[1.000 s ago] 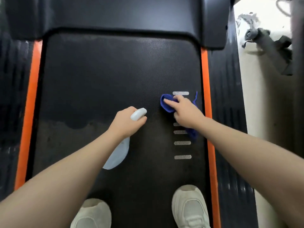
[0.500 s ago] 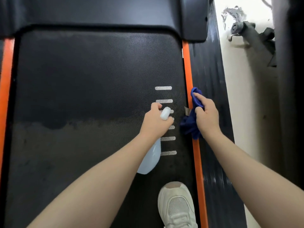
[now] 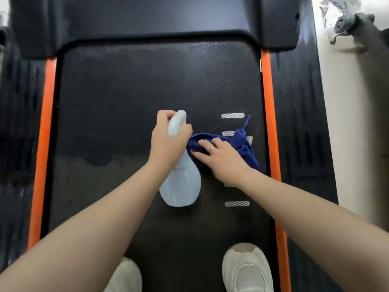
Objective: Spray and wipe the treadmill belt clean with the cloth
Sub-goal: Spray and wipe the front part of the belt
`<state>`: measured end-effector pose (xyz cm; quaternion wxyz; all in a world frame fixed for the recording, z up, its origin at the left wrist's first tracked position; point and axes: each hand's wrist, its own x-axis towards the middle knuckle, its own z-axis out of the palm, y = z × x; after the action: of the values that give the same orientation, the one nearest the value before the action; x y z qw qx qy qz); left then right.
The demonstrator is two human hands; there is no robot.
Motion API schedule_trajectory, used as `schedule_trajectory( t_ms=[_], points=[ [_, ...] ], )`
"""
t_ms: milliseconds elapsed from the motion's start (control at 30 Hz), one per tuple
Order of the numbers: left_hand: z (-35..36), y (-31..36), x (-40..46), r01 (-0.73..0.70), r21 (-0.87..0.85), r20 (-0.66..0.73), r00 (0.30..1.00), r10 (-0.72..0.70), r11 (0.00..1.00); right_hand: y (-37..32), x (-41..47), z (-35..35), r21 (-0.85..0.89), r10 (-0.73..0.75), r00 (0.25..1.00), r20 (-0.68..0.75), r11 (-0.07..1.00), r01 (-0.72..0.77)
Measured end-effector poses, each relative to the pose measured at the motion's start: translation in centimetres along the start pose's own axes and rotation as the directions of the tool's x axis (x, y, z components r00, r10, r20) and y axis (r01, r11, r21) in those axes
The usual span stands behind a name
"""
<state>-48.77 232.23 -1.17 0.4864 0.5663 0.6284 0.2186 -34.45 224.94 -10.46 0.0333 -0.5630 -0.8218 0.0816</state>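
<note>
The right hand (image 3: 219, 157) presses the blue cloth (image 3: 242, 144) flat-fingered on the treadmill belt (image 3: 126, 102) near its right edge, just right of the left hand (image 3: 168, 142), which grips the spray bottle (image 3: 181, 186).

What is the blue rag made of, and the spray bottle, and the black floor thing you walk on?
The cloth looks like soft woven fabric: it bunches, with a loose thread. The spray bottle seems to be pale, cloudy plastic, smooth and slightly see-through. The treadmill belt looks like black rubbery material with a fine dotted texture.
</note>
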Motion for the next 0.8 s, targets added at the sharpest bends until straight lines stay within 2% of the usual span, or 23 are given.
schedule_trajectory(
  t_ms=[33,67,133,167,200,233,300,333,367,400,433,467,500,533,600,633,667,700,733,767,800],
  points=[
    [-0.2,-0.3,0.2,-0.008,0.004,-0.01,1.0,0.008,1.0,1.2,0.7,0.1,-0.047,-0.075,0.997,-0.018,0.996,0.074],
    [-0.2,-0.5,0.3,-0.013,0.01,-0.023,1.0,0.013,1.0,2.4,1.7,-0.1,-0.078,-0.029,0.998,-0.05,0.997,0.025],
    [-0.1,-0.9,0.6,-0.015,0.01,-0.061,0.998,0.016,1.0,3.3,3.6,-0.8,-0.087,0.282,0.955,-0.092,0.953,-0.29],
    [0.0,-1.0,0.8,-0.011,0.003,-0.083,0.996,0.012,1.0,2.7,4.2,-0.6,-0.102,0.383,0.919,-0.091,0.915,-0.391],
    [0.0,-1.0,0.8,-0.006,-0.002,-0.101,0.995,0.006,1.0,1.6,4.2,-0.2,-0.116,0.404,0.911,-0.084,0.904,-0.412],
    [0.1,-1.1,0.7,-0.006,-0.007,-0.109,0.994,0.005,1.0,0.3,3.7,0.4,-0.11,0.343,0.938,-0.047,0.932,-0.347],
    [0.4,-1.0,0.5,-0.031,-0.002,-0.085,0.996,0.031,1.0,-0.6,1.9,0.5,-0.068,0.023,0.999,-0.031,0.997,-0.025],
    [0.5,-1.0,0.4,-0.049,0.008,-0.062,0.997,0.05,0.999,0.6,1.9,0.3,-0.063,-0.102,0.993,-0.059,0.993,0.099],
    [0.6,-1.1,0.3,-0.067,0.014,-0.046,0.997,0.068,0.998,2.1,2.6,0.0,-0.074,-0.131,0.988,-0.076,0.989,0.126],
    [0.7,-1.1,0.4,-0.075,0.017,-0.041,0.996,0.076,0.997,3.4,3.7,-0.1,-0.08,-0.049,0.994,-0.094,0.996,0.042],
    [0.8,-1.2,0.5,-0.068,0.018,-0.045,0.997,0.069,0.998,4.1,4.7,-0.3,-0.062,0.112,0.986,-0.126,0.991,-0.121],
    [0.7,-1.1,0.6,-0.053,0.016,-0.055,0.997,0.054,0.998,4.0,5.4,-0.5,-0.036,0.269,0.954,-0.133,0.961,-0.276],
    [0.7,-1.1,0.7,-0.04,0.014,-0.068,0.997,0.041,0.999,3.3,5.4,-0.1,-0.038,0.335,0.93,-0.15,0.938,-0.344],
    [0.6,-1.1,0.8,-0.033,0.01,-0.08,0.996,0.034,0.999,2.2,4.7,0.7,-0.04,0.313,0.938,-0.15,0.946,-0.322],
    [0.4,-1.3,0.8,-0.03,0.011,-0.09,0.995,0.031,0.999,0.1,1.3,1.7,-0.011,0.032,0.995,-0.094,0.999,-0.033],
    [0.4,-1.4,0.9,-0.035,0.015,-0.088,0.995,0.036,0.999,0.1,0.0,1.8,0.001,-0.114,0.991,-0.068,0.993,0.114],
    [0.4,-1.5,0.9,-0.04,0.018,-0.083,0.996,0.042,0.999,1.1,-0.3,1.4,0.014,-0.198,0.979,-0.043,0.98,0.199],
    [0.6,-1.6,0.9,-0.045,0.02,-0.081,0.996,0.046,0.999,2.5,0.3,1.0,-0.012,-0.203,0.979,-0.031,0.979,0.203],
    [0.7,-1.6,0.8,-0.047,0.021,-0.081,0.996,0.048,0.999,3.7,1.2,0.8,-0.046,-0.122,0.992,-0.041,0.992,0.12],
    [0.8,-1.5,0.8,-0.05,0.022,-0.077,0.996,0.051,0.999,4.5,2.2,0.6,-0.046,0.03,0.995,-0.093,0.998,-0.035],
    [0.9,-1.4,0.7,-0.055,0.025,-0.071,0.996,0.056,0.998,4.5,2.9,0.3,-0.012,0.206,0.968,-0.14,0.978,-0.21]
  ],
)
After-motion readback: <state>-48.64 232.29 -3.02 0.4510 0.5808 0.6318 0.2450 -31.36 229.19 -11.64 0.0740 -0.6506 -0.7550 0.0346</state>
